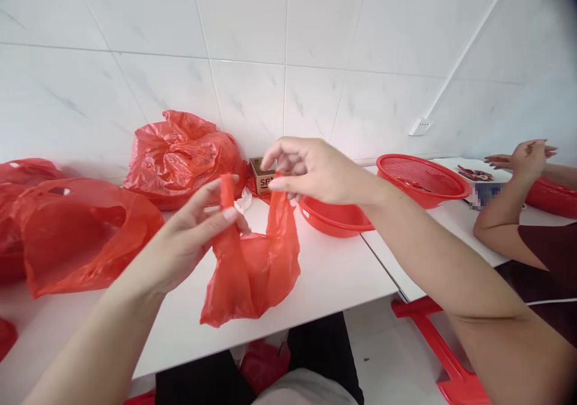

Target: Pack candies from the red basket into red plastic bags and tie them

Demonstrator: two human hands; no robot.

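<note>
Pinching bag (255,279) narrowly by handles (228,193), with left hand (187,234) and right hand (322,170), over table (333,279); probably needing even tension.

Pale tiles (252,26) with grey marbling cover the wall, where white trunking (469,35) slants down to a socket (421,127). White tables (333,273) stand against it above a light floor (383,345).

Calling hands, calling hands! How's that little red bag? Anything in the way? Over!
Left hand on one handle, right hand on the other. Red plastic bag upright between them. Red basket beyond, not blocking. Over.
</note>
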